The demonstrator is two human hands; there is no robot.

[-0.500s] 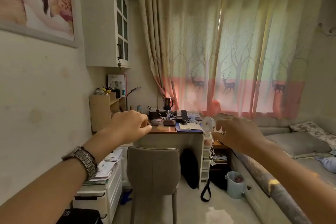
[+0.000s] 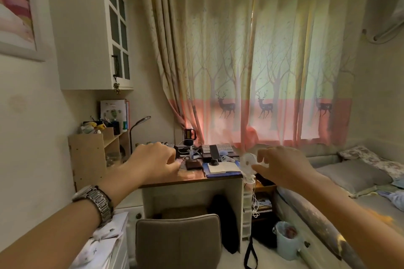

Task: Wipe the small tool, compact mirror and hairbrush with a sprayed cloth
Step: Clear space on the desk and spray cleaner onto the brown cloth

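Both arms are stretched out in front of the desk (image 2: 175, 180). The left hand (image 2: 153, 162), metal wristwatch (image 2: 96, 202) on that wrist, has its fingers curled in loosely with nothing in them. The right hand (image 2: 284, 165) is relaxed, fingers half bent, empty too, and sits in front of a little white clip fan (image 2: 248, 162) at the desk's right corner. A small spray bottle (image 2: 191, 152) stands upright toward the back of the desk – just behind a dark brown wallet-looking thing (image 2: 193, 164). An open notebook (image 2: 220, 168) lies to the right of that. Can't pick out the mirror, hairbrush or cloth in the clutter. A grey chair (image 2: 178, 242) is pushed up under the desk.
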